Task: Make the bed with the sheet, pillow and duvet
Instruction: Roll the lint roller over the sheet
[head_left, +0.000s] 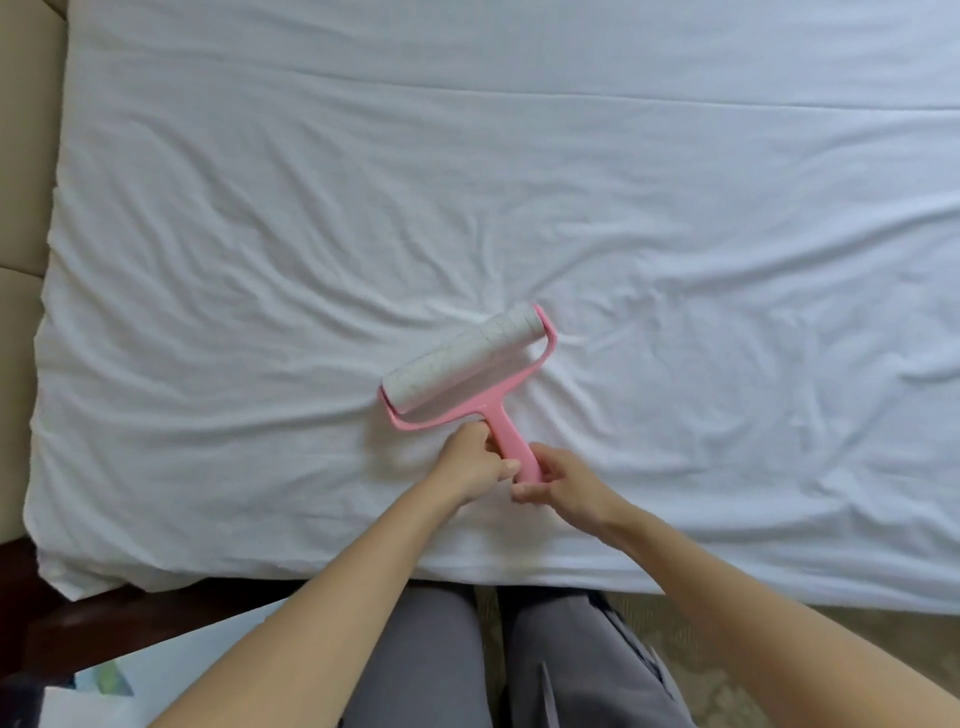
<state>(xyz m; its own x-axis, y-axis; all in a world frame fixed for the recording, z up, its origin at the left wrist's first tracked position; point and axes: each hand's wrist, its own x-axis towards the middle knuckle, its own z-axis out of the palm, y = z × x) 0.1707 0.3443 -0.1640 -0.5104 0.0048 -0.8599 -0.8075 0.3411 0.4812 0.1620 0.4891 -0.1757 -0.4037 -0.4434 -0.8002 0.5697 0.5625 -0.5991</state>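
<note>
White sheet (311, 234) lies spread over the mattress, covering it from the padded beige headboard (21, 208) at the L edge of view across to the R edge; its near edge hangs over the side of the bed just in front of the person's legs. Sheet is creased w/ many wrinkles fanning out from the middle, esp. on the L half & around the roller; far part looks smoother, w/ one long straight fold line running L to R. Pink lint roller (467, 358) rests on the sheet near the middle-front, its white paper roll set at a slant, R end farther away than the L end, roll touching the fabric. Both hands are on its pink handle: left hand (475, 462) has fingers curled round the upper part of the handle just below the fork of the frame, right hand (561, 483) grips the lower end w/ thumb & fingers wrapped round it; the 2 hands are just beside each other. Both forearms are bare, reaching in from the bottom of view. Person wears grey trousers (431, 665) & stands close against the bed side. Lower L: dark wood furniture (104, 623) by the bed corner, w/ a white paper-like thing (171, 665) below it, can't tell what it is. Lower R: pale patterned carpet (779, 629)
</note>
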